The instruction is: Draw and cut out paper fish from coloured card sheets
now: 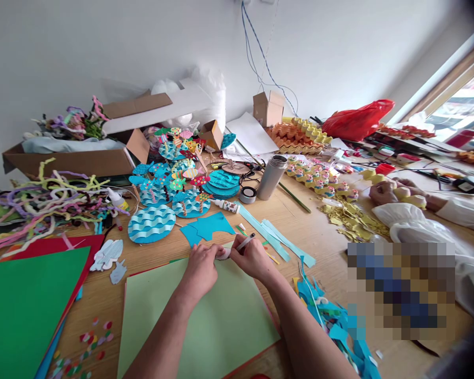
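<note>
A stack of pale green paper (189, 321) lies in front of me. At its far edge my left hand (201, 266) presses with closed fingers on a small pale piece (223, 254). My right hand (253, 258) is closed around a pen (247, 241), beside the left hand. The pen's tip is hidden by the fingers. Just beyond the hands lie blue paper scraps (209, 229) and light blue strips (274, 239). White cut-out shapes (107, 255) rest left of the paper.
A steel flask (271, 178) and a glue bottle (226, 206) stand and lie beyond. Blue discs with paper fish (189, 202) are at the back left. Green card (31, 305) lies left, blue scraps (335, 316) right. Another person's hands (406, 192) hold yellow carton pieces.
</note>
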`<state>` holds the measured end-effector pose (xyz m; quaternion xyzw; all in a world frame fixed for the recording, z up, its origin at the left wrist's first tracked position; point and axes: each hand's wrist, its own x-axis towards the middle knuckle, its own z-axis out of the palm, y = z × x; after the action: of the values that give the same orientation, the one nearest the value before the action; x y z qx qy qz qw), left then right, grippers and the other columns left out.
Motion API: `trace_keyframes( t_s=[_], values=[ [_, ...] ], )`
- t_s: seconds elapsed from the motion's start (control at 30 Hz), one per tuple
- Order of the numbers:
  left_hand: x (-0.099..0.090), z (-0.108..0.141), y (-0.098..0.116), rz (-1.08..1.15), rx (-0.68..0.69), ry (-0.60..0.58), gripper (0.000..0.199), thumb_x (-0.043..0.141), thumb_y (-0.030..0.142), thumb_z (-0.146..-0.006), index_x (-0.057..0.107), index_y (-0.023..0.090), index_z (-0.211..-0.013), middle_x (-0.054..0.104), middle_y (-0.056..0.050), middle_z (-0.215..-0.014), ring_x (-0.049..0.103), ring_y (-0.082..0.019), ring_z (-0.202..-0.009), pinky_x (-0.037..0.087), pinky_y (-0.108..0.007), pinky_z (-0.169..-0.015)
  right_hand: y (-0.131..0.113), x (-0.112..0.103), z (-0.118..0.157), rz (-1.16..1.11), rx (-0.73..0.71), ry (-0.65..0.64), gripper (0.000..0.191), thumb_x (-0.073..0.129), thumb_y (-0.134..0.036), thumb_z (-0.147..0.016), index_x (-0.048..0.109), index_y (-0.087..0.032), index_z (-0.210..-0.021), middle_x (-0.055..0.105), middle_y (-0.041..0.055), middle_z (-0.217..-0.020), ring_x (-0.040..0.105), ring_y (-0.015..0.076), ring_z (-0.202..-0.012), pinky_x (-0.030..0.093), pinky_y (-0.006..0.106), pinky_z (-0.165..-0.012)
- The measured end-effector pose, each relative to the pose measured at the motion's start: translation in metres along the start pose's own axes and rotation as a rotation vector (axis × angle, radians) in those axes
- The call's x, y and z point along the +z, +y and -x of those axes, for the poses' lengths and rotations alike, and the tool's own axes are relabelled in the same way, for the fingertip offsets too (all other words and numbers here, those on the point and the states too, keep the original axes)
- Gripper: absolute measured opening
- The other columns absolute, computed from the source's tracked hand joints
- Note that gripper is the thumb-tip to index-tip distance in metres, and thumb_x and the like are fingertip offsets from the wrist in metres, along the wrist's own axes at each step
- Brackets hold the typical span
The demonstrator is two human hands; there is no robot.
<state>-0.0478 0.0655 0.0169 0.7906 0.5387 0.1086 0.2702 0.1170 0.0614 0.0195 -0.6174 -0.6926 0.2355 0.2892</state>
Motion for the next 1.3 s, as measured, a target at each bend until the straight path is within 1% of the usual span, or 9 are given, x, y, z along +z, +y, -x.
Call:
trace_keyframes(
  t_s=[0.17, 0.3, 0.4, 0.5, 0.7, 0.87, 1.13, 1.3],
  values=[
    [-0.001, 0.001, 0.001, -0.013, 0.006, 0.001, 0.058, 0.038, -0.009, -0.067, 0.059, 0.024, -0.110, 0.066, -0.002, -0.108, 0.052, -0.018, -0.108, 0.027, -0.039, -0.103, 0.001, 0.000, -0.001, 0.004, 0.007, 0.011, 0.010, 0.050, -0.018, -0.068, 0.043, -0.021, -0.061, 0.049, -0.0040, -0.049, 0.043, 0.0104, -0.047, 0.028, 0.021, -0.047],
    [-0.003, 0.002, 0.003, -0.026, 0.021, -0.007, 0.065, 0.038, -0.010, -0.065, 0.061, 0.028, -0.113, 0.067, 0.000, -0.108, 0.052, -0.019, -0.108, 0.028, -0.040, -0.103, 0.001, -0.001, -0.001, -0.010, 0.003, 0.012, 0.011, 0.051, -0.019, -0.068, 0.044, -0.021, -0.060, 0.049, -0.0041, -0.049, 0.043, 0.0102, -0.046, 0.028, 0.021, -0.047],
    [-0.004, 0.003, 0.004, -0.010, 0.026, -0.018, 0.069, 0.037, -0.010, -0.065, 0.063, 0.033, -0.114, 0.068, 0.003, -0.109, 0.052, -0.019, -0.109, 0.025, -0.042, -0.106, 0.002, 0.000, -0.002, -0.009, 0.011, 0.012, 0.011, 0.051, -0.019, -0.069, 0.044, -0.021, -0.060, 0.047, -0.0046, -0.048, 0.042, 0.0099, -0.046, 0.028, 0.021, -0.047],
    [-0.004, 0.003, 0.005, -0.007, 0.015, -0.028, 0.068, 0.037, -0.009, -0.066, 0.065, 0.035, -0.110, 0.067, 0.004, -0.112, 0.050, -0.019, -0.112, 0.020, -0.045, -0.109, 0.003, 0.000, -0.003, -0.035, 0.029, 0.003, 0.011, 0.051, -0.020, -0.069, 0.045, -0.020, -0.060, 0.048, -0.0047, -0.049, 0.043, 0.0098, -0.046, 0.029, 0.021, -0.047],
    [-0.005, 0.003, 0.008, -0.028, 0.002, -0.026, 0.066, 0.038, -0.008, -0.067, 0.065, 0.033, -0.111, 0.067, 0.002, -0.114, 0.050, -0.019, -0.113, 0.018, -0.046, -0.110, 0.004, 0.000, -0.003, -0.082, 0.046, 0.018, 0.009, 0.051, -0.019, -0.066, 0.046, -0.020, -0.059, 0.051, -0.0043, -0.050, 0.045, 0.0099, -0.047, 0.030, 0.020, -0.047],
    [-0.006, 0.003, 0.009, -0.025, 0.006, -0.032, 0.066, 0.038, -0.008, -0.067, 0.066, 0.033, -0.110, 0.066, 0.003, -0.116, 0.050, -0.020, -0.114, 0.017, -0.048, -0.111, 0.004, 0.000, -0.004, -0.085, 0.055, 0.031, 0.009, 0.050, -0.018, -0.065, 0.044, -0.021, -0.059, 0.048, -0.0049, -0.048, 0.044, 0.0099, -0.045, 0.030, 0.021, -0.046],
    [-0.005, 0.004, 0.010, -0.038, 0.013, -0.012, 0.065, 0.037, -0.008, -0.068, 0.067, 0.033, -0.108, 0.067, 0.002, -0.113, 0.051, -0.020, -0.112, 0.017, -0.049, -0.110, 0.004, -0.001, -0.005, -0.089, 0.069, 0.054, 0.008, 0.048, -0.017, -0.064, 0.044, -0.021, -0.058, 0.049, -0.0044, -0.049, 0.045, 0.0102, -0.046, 0.031, 0.021, -0.046],
    [-0.005, 0.005, 0.013, -0.064, 0.008, -0.006, 0.061, 0.038, -0.007, -0.070, 0.067, 0.031, -0.108, 0.067, 0.000, -0.113, 0.050, -0.021, -0.112, 0.016, -0.049, -0.110, 0.006, 0.000, -0.006, -0.090, 0.075, 0.076, 0.008, 0.048, -0.018, -0.065, 0.046, -0.020, -0.058, 0.050, -0.0039, -0.049, 0.046, 0.0106, -0.046, 0.031, 0.021, -0.047]
  ],
)
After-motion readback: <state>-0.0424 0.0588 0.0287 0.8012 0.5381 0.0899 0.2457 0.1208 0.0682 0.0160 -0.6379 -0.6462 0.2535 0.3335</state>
